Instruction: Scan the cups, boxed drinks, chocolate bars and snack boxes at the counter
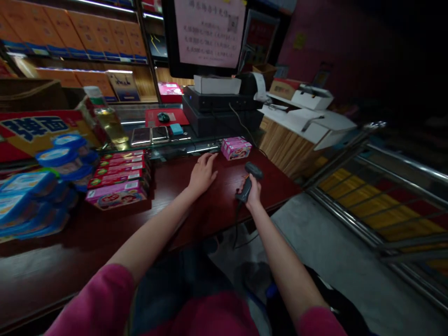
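Note:
My right hand [255,190] is wrapped round the handle of a dark barcode scanner [253,171], its cable hanging past the counter edge. My left hand [203,174] holds nothing; its fingers are apart, low over or resting on the dark red counter [175,205]. Just beyond both hands sits a small group of pink boxes [236,148]. To the left lies a row of red and pink boxes [119,179], beside blue-lidded tubs [65,156] and stacked blue packs [30,203].
A monitor [210,32] with a paper sheet stands behind a black cash drawer [220,114]. Further left are a bottle [111,123], a carton [38,133], two phones [150,135] and a mouse [163,117]. A metal railing [350,224] runs along the right.

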`<state>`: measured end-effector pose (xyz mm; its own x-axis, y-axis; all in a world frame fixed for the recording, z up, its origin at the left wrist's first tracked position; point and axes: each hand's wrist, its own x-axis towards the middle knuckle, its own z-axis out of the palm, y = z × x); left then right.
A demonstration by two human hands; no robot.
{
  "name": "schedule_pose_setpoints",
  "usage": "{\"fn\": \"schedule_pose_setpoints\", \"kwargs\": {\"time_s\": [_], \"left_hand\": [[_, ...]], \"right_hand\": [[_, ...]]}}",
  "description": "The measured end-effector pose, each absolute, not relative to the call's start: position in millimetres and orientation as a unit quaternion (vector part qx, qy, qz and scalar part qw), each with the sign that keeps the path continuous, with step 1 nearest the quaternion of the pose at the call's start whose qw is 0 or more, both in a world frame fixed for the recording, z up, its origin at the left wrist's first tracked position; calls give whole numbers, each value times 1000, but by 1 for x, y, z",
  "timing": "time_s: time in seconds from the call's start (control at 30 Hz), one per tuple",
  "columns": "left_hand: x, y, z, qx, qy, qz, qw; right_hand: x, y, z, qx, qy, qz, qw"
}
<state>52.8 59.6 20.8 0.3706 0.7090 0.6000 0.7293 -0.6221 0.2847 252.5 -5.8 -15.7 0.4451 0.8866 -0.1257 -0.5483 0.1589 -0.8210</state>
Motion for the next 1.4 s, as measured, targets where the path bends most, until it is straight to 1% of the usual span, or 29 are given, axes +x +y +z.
{"fn": "schedule_pose_setpoints", "kwargs": {"time_s": [0.1,0.23,0.37,0.6,0.77,0.87,0.97,1.03,1.2,1.3,1.4], "left_hand": [[99,102,26,-837,-433,-334,-4],[141,147,23,-839,-443,-317,-9],[163,172,12,-836,-443,-323,-13],[156,165,-14,-841,-391,-373,-37],[114,130,-22,-840,-374,-391,-47],[69,100,-22,-837,-367,-404,-42],[16,68,-22,-827,-372,-422,-21],[-16,47,-22,-813,-393,-430,-3],[-68,11,-19,-756,-475,-450,10],[-79,7,-19,-714,-508,-482,-3],[-83,12,-22,-689,-519,-506,-22]], "right_hand": [[264,1,-18,-421,-169,448,770],[260,5,-21,-424,-187,453,762],[261,6,-23,-414,-188,456,765],[264,7,-25,-408,-179,454,772],[266,5,-21,-402,-164,457,776],[268,0,-16,-389,-189,518,738],[268,-8,-13,-384,-251,614,642],[266,-13,-10,-405,-284,648,579],[242,-9,-2,-422,-325,669,519],[210,-1,-5,-401,-349,695,484],[176,4,-12,-385,-368,703,471]]}}
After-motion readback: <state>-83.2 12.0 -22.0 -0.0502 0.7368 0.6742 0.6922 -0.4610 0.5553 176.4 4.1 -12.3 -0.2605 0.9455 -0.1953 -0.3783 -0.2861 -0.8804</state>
